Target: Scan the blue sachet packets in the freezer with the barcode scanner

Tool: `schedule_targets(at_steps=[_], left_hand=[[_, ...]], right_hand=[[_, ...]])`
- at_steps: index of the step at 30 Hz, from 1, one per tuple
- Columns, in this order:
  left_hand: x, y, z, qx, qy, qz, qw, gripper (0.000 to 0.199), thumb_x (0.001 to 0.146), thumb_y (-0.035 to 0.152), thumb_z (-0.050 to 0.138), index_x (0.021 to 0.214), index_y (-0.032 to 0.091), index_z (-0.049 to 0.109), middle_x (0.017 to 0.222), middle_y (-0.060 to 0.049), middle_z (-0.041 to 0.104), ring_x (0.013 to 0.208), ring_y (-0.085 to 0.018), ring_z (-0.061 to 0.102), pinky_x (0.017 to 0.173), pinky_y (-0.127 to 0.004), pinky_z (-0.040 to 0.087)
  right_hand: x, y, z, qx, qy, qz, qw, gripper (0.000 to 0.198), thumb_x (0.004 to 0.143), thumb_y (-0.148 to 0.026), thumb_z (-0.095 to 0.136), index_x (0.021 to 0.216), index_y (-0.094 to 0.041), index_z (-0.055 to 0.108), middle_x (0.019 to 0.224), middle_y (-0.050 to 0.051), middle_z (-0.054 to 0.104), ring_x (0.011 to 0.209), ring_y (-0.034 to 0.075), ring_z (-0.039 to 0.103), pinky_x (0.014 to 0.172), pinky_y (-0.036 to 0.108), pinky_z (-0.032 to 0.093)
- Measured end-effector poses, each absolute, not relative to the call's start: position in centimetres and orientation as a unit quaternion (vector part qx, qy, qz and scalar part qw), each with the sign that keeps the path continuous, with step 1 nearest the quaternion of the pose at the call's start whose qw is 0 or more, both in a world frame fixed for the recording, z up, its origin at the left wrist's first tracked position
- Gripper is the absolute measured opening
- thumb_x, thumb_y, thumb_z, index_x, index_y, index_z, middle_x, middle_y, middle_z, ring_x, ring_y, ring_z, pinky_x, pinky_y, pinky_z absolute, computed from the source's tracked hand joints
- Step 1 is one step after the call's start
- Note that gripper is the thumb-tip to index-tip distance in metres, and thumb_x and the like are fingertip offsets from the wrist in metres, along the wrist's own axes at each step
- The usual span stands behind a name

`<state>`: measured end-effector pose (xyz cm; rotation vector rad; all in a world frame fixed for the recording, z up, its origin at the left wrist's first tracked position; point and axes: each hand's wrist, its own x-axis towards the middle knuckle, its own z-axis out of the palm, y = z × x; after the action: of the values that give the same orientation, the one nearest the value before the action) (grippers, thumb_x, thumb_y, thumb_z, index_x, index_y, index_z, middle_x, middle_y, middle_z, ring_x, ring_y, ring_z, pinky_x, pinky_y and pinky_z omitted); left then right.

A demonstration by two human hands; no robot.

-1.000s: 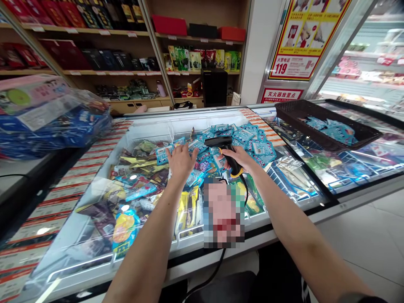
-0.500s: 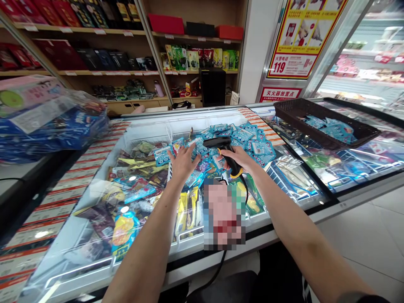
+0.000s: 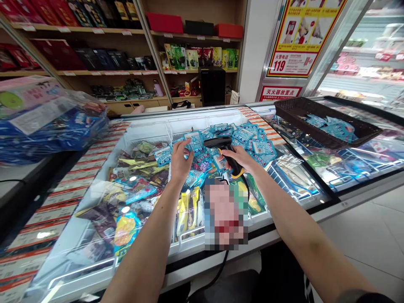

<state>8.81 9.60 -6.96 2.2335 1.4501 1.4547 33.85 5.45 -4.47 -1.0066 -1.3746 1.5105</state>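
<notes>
I stand at a glass-topped chest freezer (image 3: pixel 290 202). A heap of small blue packets (image 3: pixel 249 141) lies on its lid. My left hand (image 3: pixel 179 160) has lifted one blue packet (image 3: pixel 193 141) from the heap's left edge, pinched between thumb and fingers. My right hand (image 3: pixel 241 159) grips a black barcode scanner (image 3: pixel 222 147) with a yellow-trimmed handle, its head beside the held packet. The scanner's black cable hangs down past the freezer's front edge.
A dark woven basket (image 3: pixel 328 122) with more blue packets sits on the lid at the right. Bagged blue goods (image 3: pixel 47 122) pile up at the left. Wooden shelves (image 3: pixel 132 71) of boxed goods stand behind; a red and yellow poster (image 3: pixel 299 38) hangs at the right.
My left hand, flat on the packets a second ago, has closed on one blue packet and raised it next to the scanner head. The right hand with the scanner has hardly moved.
</notes>
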Motion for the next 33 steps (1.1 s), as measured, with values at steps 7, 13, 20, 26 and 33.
schedule_targets(at_steps=[7, 13, 20, 26, 33], left_hand=[[8.9, 9.2, -6.7, 0.705, 0.497, 0.498, 0.090, 0.032, 0.084, 0.022, 0.053, 0.116, 0.020, 0.051, 0.107, -0.007, 0.055, 0.078, -0.012, 0.056, 0.073, -0.028, 0.050], [9.0, 9.2, -6.8, 0.693, 0.504, 0.504, 0.112, 0.059, 0.083, 0.023, 0.054, 0.136, 0.019, 0.030, 0.105, -0.008, 0.055, 0.082, -0.014, 0.057, 0.071, -0.028, 0.050], [9.0, 8.8, -5.9, 0.726, 0.526, 0.440, 0.052, 0.021, 0.085, 0.026, 0.051, 0.104, 0.020, 0.057, 0.088, -0.005, 0.057, 0.082, -0.017, 0.055, 0.073, -0.030, 0.048], [9.1, 8.8, -5.7, 0.731, 0.524, 0.437, 0.027, 0.007, 0.085, 0.025, 0.051, 0.087, 0.021, 0.056, 0.081, -0.005, 0.054, 0.081, -0.018, 0.054, 0.072, -0.030, 0.047], [9.1, 8.7, -5.7, 0.732, 0.525, 0.433, 0.026, 0.006, 0.085, 0.025, 0.051, 0.087, 0.021, 0.055, 0.081, -0.005, 0.056, 0.085, -0.019, 0.054, 0.073, -0.031, 0.046]], right_hand=[[33.6, 5.2, -4.3, -0.404, -0.548, 0.591, 0.433, 0.035, 0.079, -0.047, 0.067, 0.096, -0.018, 0.058, 0.094, 0.010, 0.072, 0.051, 0.013, 0.063, 0.042, 0.024, 0.050], [33.4, 4.9, -4.0, -0.393, -0.546, 0.585, 0.452, 0.034, 0.077, -0.048, 0.068, 0.092, -0.019, 0.058, 0.091, 0.008, 0.072, 0.048, 0.011, 0.059, 0.041, 0.024, 0.049], [33.2, 4.8, -3.8, -0.372, -0.565, 0.560, 0.477, 0.037, 0.077, -0.050, 0.067, 0.090, -0.016, 0.058, 0.086, 0.007, 0.070, 0.047, 0.011, 0.059, 0.040, 0.022, 0.046], [32.9, 5.1, -4.0, -0.368, -0.578, 0.553, 0.475, 0.039, 0.077, -0.052, 0.066, 0.092, -0.018, 0.057, 0.086, 0.006, 0.070, 0.047, 0.011, 0.058, 0.041, 0.024, 0.047], [32.7, 4.7, -3.9, -0.361, -0.596, 0.536, 0.476, 0.037, 0.078, -0.051, 0.064, 0.094, -0.018, 0.057, 0.090, 0.007, 0.070, 0.047, 0.011, 0.058, 0.041, 0.024, 0.046]])
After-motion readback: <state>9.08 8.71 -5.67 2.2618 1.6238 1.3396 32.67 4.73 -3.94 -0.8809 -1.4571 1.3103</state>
